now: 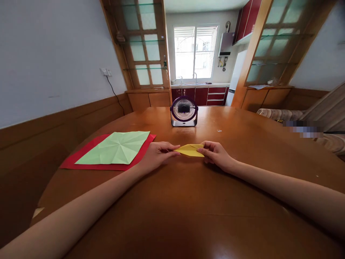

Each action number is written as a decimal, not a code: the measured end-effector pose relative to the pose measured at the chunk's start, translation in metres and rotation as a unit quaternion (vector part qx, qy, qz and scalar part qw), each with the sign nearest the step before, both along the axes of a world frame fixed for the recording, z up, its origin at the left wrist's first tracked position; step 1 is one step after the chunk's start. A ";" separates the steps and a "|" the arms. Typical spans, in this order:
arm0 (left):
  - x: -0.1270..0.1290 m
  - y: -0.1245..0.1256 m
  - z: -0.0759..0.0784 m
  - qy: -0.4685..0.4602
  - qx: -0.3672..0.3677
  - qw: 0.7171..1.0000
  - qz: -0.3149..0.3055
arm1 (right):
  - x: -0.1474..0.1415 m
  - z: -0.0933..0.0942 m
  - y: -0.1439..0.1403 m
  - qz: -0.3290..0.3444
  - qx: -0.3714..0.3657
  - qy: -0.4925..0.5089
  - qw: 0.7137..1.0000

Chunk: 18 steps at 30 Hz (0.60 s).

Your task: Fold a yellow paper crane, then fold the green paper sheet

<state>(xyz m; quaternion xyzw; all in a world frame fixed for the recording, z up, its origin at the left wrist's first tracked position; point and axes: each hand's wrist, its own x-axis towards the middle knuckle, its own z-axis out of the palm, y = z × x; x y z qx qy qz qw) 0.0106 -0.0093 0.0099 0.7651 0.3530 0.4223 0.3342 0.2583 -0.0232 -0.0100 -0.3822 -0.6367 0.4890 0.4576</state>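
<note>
Left hand (156,154) and right hand (217,154) each grip closed on folded yellow paper piece (190,150) on brown wooden bench (188,201); creased green paper sheet (117,146) at 9 o'clock.

arms: bare, no sleeves | hands: bare, no gloves
</note>
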 end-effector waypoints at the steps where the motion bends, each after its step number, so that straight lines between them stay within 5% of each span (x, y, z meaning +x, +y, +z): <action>1: 0.001 0.000 0.000 -0.009 -0.027 1.000 0.000 | 0.000 0.000 0.000 -0.006 0.002 -0.003 1.000; 10: 0.009 0.003 -0.004 -0.126 -0.244 0.962 -0.003 | -0.001 0.002 -0.003 -0.038 0.035 -0.049 0.997; 18: 0.013 0.004 -0.005 -0.120 -0.253 0.960 -0.003 | -0.001 0.003 -0.004 -0.046 0.043 -0.048 0.997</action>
